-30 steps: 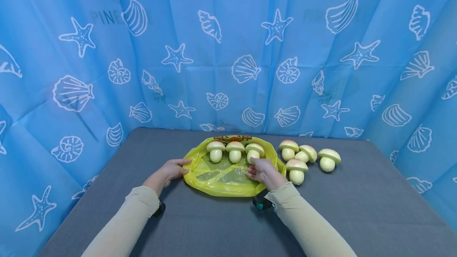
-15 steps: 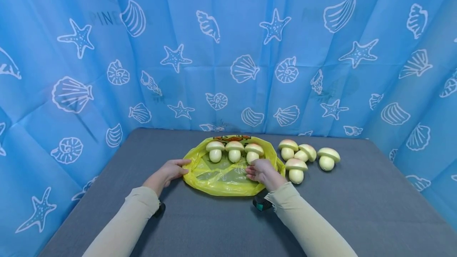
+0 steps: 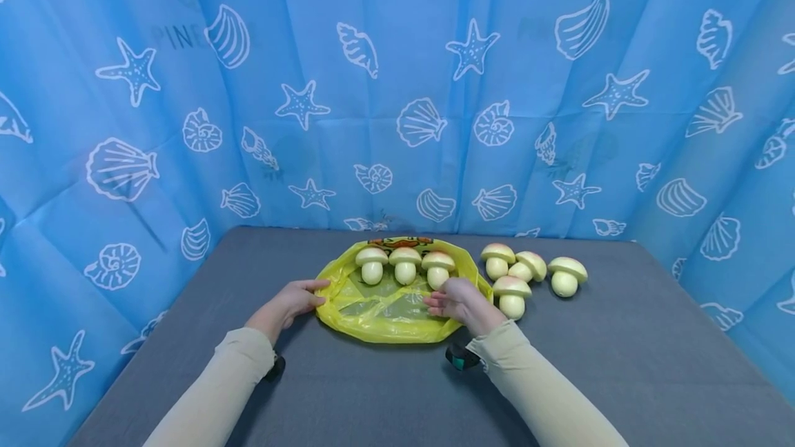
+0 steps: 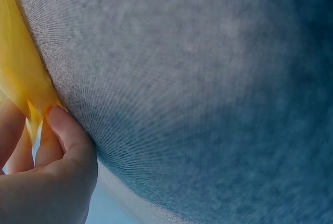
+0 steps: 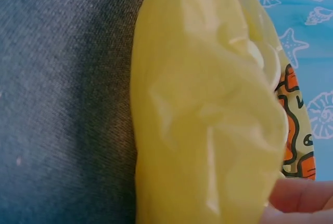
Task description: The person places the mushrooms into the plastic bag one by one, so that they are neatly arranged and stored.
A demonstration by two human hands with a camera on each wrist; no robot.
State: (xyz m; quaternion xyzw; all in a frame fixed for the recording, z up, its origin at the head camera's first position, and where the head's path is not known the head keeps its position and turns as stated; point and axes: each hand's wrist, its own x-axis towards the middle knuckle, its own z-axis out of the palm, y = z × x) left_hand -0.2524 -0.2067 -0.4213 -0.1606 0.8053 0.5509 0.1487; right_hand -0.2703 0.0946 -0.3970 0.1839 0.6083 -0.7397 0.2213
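A yellow plastic bag (image 3: 388,331) lies on the grey cloth with its mouth spread wide. Inside, along its far side, three toy mushrooms stand in a row: a left one (image 3: 371,269), a middle one (image 3: 405,269) and a right one (image 3: 438,264), with pale stems and pink-tinged caps. My left hand (image 3: 295,301) pinches the bag's left edge between thumb and fingers, plain in the left wrist view on the yellow film (image 4: 21,57). Over the bag's right side, my right hand (image 3: 464,302) is just below the right mushroom's stem, fingers relaxed, nothing held.
Several more toy mushrooms lie right of the bag, including a front one (image 3: 512,305) near my right hand and an outer one (image 3: 566,276). The grey table (image 3: 373,399) ends at a blue curtain (image 3: 397,116) with shell prints.
My right hand draws slightly back from the right mushroom's stem, leaving it standing in the bag. My left hand keeps its pinch. The head view shifts slightly.
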